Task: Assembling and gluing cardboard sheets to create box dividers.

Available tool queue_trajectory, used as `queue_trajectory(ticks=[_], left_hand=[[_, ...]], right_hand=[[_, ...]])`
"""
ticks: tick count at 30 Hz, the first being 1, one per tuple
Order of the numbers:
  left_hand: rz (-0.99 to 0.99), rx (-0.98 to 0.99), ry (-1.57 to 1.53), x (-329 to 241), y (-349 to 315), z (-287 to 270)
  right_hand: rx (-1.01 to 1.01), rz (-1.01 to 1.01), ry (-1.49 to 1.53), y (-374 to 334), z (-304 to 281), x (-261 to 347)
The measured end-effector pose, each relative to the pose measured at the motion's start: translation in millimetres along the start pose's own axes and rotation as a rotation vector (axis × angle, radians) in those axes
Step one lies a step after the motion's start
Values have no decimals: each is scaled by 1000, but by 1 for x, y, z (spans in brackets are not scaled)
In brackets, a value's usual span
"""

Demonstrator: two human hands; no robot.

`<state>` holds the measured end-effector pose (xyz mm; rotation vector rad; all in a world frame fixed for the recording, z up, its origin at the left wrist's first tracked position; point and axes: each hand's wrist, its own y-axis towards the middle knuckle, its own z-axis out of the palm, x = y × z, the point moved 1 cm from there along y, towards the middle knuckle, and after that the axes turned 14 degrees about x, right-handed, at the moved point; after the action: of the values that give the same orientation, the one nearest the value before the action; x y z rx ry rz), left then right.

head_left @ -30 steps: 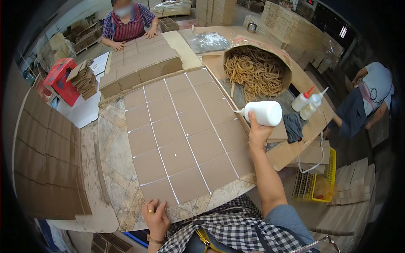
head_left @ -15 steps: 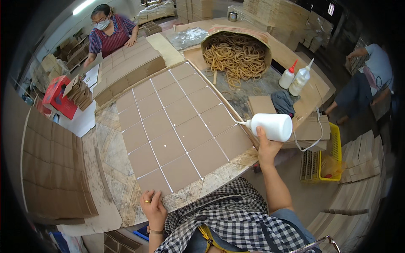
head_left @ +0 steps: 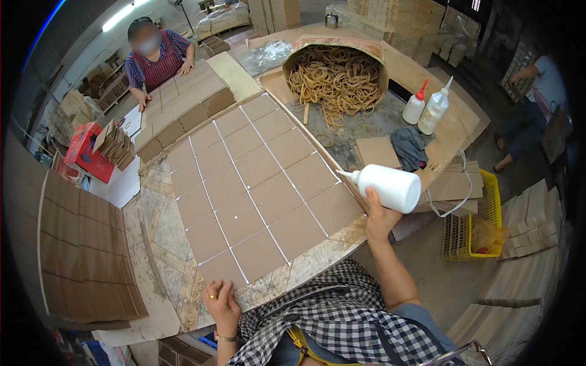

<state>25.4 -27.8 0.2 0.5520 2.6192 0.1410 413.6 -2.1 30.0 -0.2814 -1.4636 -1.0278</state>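
My right hand (head_left: 383, 221) is wrapped round a white squeeze glue bottle (head_left: 394, 189), held on its side. The bottle's thin nozzle points left, its tip at the right edge of a brown cardboard panel (head_left: 256, 165). White glue lines run along the panel in a grid, and a few white drops dot its surface. At the panel's near left corner rests my left hand (head_left: 221, 308), fingers slightly bent and apart, holding nothing. A ring and a wristband show on it.
A sack of tan rubber bands (head_left: 332, 82) lies beyond the panel. Two more glue bottles (head_left: 434, 111), a grey cloth (head_left: 409, 149) and a red box (head_left: 88, 152) sit around the table. Stacked cardboard (head_left: 183, 116) stands by a co-worker (head_left: 155, 58). A yellow crate (head_left: 458, 238) is lower right.
The co-worker's hand at far left has come onto the cardboard stack. The view has shifted slightly; my hands stay nearly in place, the nozzle still at the panel's right edge.
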Motion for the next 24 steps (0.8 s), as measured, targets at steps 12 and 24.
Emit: queue_trajectory(ticks=[12,24], left_hand=[[-25,13,9,-2,1,-1],[-17,13,31,-2,0,-1]], right_hand=[[81,-48,-94,26,41,-33],[88,70,-190,-13,-15,-9]])
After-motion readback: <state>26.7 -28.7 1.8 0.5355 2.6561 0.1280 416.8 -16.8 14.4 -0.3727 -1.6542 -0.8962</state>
